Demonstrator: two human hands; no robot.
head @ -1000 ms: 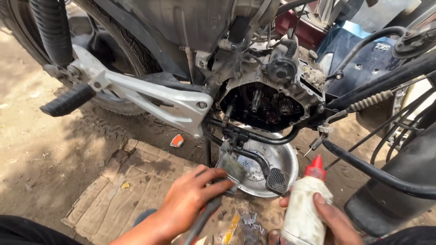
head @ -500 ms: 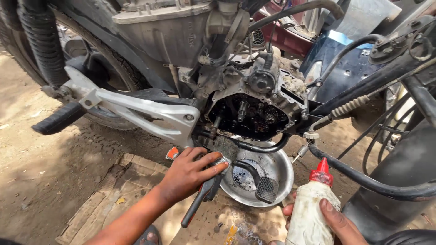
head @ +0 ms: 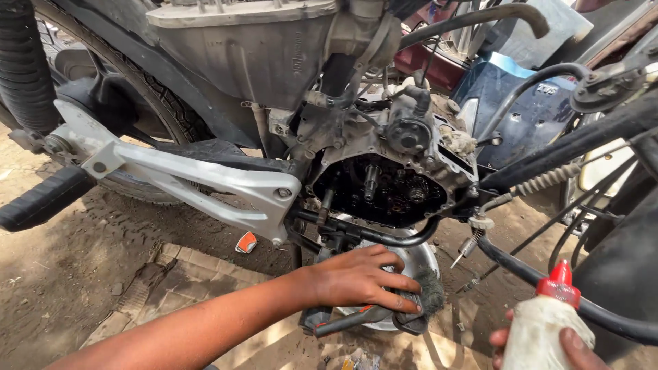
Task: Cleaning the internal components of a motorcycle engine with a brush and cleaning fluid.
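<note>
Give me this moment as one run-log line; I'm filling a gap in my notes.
left hand: on dark part over metal bowl | right hand: holds red-capped squeeze bottle | open engine case above

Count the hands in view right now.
2. The left hand rests over the metal bowl under the open engine. The right hand grips a red-capped bottle at bottom right, partly cut off by the frame.

A: Where's the left hand [head: 360, 279]?
B: Forearm runs in from seven o'clock, palm down, fingers stretched toward three o'clock and pressed flat.
A: The right hand [head: 548, 346]?
B: Low at five o'clock, fingers curled in a grip.
</note>
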